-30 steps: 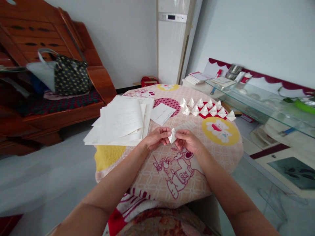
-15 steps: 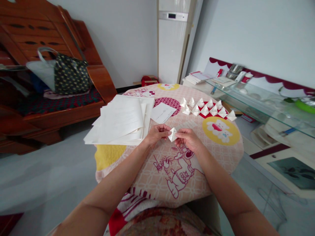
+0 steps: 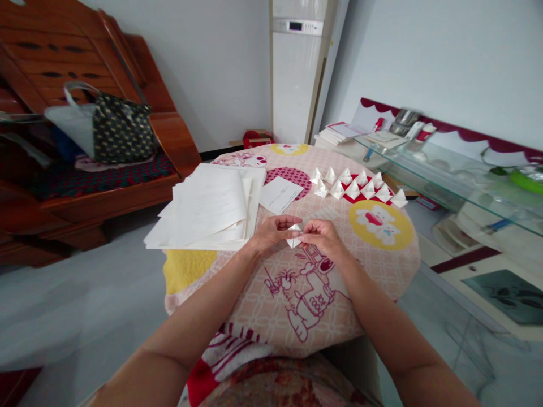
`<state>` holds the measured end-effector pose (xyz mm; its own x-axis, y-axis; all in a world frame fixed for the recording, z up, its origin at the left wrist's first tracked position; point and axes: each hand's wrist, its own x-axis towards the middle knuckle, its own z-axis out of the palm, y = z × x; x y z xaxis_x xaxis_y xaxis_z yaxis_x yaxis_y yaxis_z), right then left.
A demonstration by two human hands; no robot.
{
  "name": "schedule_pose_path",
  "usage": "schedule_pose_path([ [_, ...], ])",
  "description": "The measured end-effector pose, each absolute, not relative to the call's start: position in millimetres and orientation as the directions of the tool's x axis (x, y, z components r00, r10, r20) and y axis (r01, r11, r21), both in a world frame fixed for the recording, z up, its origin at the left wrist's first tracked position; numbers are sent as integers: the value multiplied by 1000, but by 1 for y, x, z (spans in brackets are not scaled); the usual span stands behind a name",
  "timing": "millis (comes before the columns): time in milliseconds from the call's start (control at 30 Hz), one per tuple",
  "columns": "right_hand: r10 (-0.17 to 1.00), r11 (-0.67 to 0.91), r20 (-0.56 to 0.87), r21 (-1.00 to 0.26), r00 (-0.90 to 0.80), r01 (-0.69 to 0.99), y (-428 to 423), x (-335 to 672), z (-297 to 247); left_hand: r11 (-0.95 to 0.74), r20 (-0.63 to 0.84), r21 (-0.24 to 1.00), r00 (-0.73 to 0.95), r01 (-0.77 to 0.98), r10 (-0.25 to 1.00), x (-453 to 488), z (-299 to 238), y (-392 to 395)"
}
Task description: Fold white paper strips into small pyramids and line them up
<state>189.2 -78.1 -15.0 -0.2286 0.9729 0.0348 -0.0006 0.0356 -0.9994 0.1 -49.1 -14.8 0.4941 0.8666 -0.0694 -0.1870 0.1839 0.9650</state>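
A small folded piece of white paper (image 3: 293,240), pointed at top and bottom, is pinched between my two hands above the cloth-covered table. My left hand (image 3: 275,233) grips its left side with thumb and fingers. From the right, my right hand (image 3: 321,236) pinches its other edge, thumb low and fingers curled. Beyond the hands, several folded white paper pieces (image 3: 353,190) stand in two rows at the far right of the table. A loose sheet of printed paper (image 3: 280,195) lies just past my left hand.
A stack of white paper sheets (image 3: 207,206) covers the table's left side. The round table wears a patterned tablecloth (image 3: 263,305). To the right is a glass-topped stand (image 3: 449,169) with cups and papers; to the left, a wooden bench (image 3: 169,133) holds a bag (image 3: 123,127).
The folded paper has shifted slightly left and down and is tilted. My left fingers now reach further over its top, and my right thumb and fingers have closed in on its right edge.
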Motion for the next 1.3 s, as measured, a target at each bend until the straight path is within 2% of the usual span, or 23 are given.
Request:
schedule_pose_path([
  [233,990,74,78,-997,-120,-35,-76,186,-21,-61,111,987,359,-148,927,0,-19,-49],
  [467,988,20,8,-997,-157,75,-77,187,-19,-152,191,978,323,-142,927,3,-18,-53],
  [633,989,38,30,-998,-146,55,-80,185,-14,-136,177,980,327,-144,928,2,-16,-52],
  [833,990,-2,0,-1000,-142,-16,-82,185,-11,7,66,980,361,-197,930,1,-14,-50],
  [967,993,-16,-10,-999,-120,-48,-82,186,-12,45,22,986,394,-159,919,-1,-15,-49],
  [1067,996,18,25,-996,-82,-83,-80,187,-14,11,40,992,398,-125,916,-3,-15,-49],
  [1167,996,18,30,-991,-89,-133,-78,187,-15,-3,68,986,390,-166,918,-3,-13,-50],
  [1300,974,-116,-75,-976,-216,-184,-78,189,-14,-18,117,964,365,-265,924,-2,-9,-52],
])
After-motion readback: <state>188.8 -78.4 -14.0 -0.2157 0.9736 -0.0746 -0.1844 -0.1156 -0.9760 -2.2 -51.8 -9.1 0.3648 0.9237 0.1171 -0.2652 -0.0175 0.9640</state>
